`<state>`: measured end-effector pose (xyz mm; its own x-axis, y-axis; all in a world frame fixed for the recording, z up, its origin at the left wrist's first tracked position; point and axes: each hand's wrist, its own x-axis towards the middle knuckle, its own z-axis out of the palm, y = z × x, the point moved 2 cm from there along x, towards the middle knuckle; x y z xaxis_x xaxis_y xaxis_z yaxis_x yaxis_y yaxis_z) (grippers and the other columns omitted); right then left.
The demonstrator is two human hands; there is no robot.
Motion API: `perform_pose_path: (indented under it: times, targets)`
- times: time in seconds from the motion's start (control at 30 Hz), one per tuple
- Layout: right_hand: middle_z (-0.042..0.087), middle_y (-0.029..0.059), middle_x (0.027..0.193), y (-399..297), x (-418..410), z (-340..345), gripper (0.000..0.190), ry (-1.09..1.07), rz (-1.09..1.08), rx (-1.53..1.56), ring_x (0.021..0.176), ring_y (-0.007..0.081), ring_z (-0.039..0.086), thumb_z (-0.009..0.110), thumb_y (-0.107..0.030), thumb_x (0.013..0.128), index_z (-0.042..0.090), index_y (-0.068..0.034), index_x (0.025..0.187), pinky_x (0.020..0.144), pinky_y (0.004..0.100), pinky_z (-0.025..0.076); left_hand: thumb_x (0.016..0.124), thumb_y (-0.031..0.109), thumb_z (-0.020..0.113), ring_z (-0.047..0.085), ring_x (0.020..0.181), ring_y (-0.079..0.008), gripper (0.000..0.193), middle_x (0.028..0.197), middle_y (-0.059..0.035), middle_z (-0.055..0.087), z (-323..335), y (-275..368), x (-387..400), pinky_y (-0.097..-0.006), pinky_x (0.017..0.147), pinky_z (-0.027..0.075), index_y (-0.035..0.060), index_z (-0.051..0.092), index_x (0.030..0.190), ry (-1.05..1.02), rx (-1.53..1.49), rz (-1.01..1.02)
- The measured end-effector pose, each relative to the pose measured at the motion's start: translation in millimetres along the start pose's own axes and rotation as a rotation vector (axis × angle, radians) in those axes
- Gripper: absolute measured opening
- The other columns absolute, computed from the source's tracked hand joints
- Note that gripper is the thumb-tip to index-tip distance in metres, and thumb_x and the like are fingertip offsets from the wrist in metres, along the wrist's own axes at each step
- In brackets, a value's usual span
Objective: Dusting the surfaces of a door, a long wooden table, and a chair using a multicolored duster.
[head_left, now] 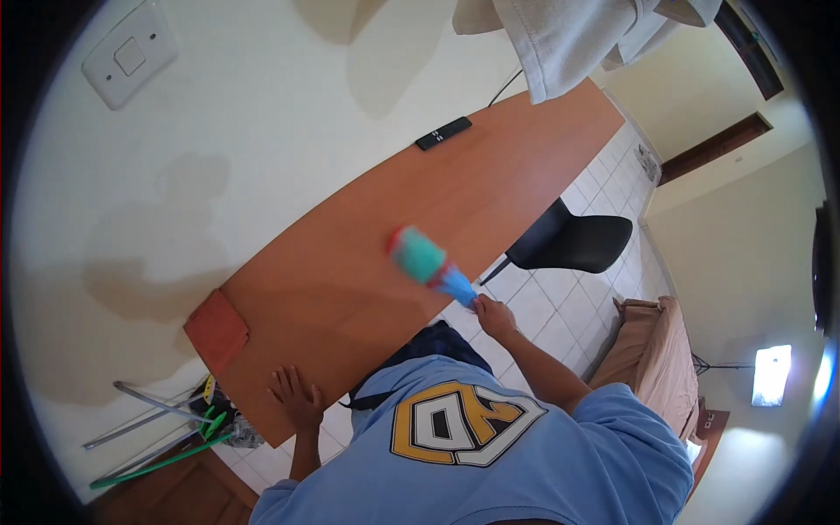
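My right hand (493,316) is closed around the handle end of a multicoloured duster (420,254), which looks blurred. Its fluffy head is green with red at the tip and blue nearer my hand, and it is over the middle of a long brown wooden tabletop (512,177). My left hand (295,397) lies spread on the tabletop near its left end and holds nothing. A folded reddish-brown cloth (218,329) rests at the far left corner, beyond my left hand. A black remote control (443,133) lies along the wall-side edge.
A black chair (574,239) stands beside the table on the tiled floor. Light cloth (551,46) hangs over the table's far end. Poles with green and grey handles (164,453) lean past the left end. A bed with a brown cover (646,348) is at the right.
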<state>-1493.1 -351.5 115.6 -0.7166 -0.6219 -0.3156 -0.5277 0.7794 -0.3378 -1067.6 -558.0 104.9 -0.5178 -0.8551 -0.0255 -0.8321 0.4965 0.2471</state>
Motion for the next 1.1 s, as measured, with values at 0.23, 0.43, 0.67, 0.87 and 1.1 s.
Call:
perform_pose_path:
  times: [0.23,0.43,0.67,0.87,1.1]
  targets:
    - [0.06,0.021,0.075,11,-5,9,0.031,0.109,0.13,0.192,0.073,0.0417,0.058,0.037,-0.034,0.091,0.055,-0.009,0.086,0.064,0.0512,0.043,0.077,0.03,0.049,0.018,0.132,-0.0333,0.063,0.142,-0.0169,0.024,0,-1,0,-0.0526,0.106,0.005,0.0058,0.034,0.133,-0.007,-0.009,-0.008]
    - [0.06,0.0214,0.075,9,-5,1,0.03,0.167,0.218,0.137,0.074,0.0419,0.057,0.038,-0.032,0.091,0.055,-0.007,0.086,0.064,0.0509,0.043,0.077,0.029,0.05,0.018,0.132,-0.0332,0.062,0.142,-0.0168,0.024,-1,0,1,-0.0522,0.106,0.005,0.006,0.035,0.132,0.005,-0.014,-0.012]
    - [0.058,0.0204,0.074,-2,-7,5,0.021,0.253,-0.128,0.095,0.071,0.04,0.056,0.044,-0.02,0.089,0.055,-0.003,0.084,0.064,0.0493,0.042,0.076,0.03,0.05,0.019,0.132,-0.0334,0.062,0.141,-0.0168,0.025,2,-2,-2,-0.0523,0.106,0.007,0.0063,0.036,0.132,0.035,0.019,0.002]
    - [0.06,0.019,0.08,10,-3,20,0.018,0.184,-0.005,0.222,0.072,0.0389,0.058,0.045,-0.018,0.088,0.056,-0.005,0.095,0.063,0.0476,0.045,0.075,0.029,0.051,0.02,0.132,-0.0329,0.063,0.141,-0.0163,0.026,1,0,2,-0.0521,0.106,0.007,0.0068,0.036,0.132,0.025,-0.013,-0.008]
    - [0.06,0.0191,0.074,6,-8,8,0.036,0.219,0.069,0.187,0.073,0.0378,0.06,0.043,-0.015,0.087,0.044,-0.013,0.123,0.063,0.0484,0.045,0.075,0.029,0.051,0.018,0.132,-0.0328,0.063,0.142,-0.0155,0.025,6,-4,-1,-0.0516,0.106,0.006,0.0078,0.036,0.133,0.041,-0.003,-0.011]
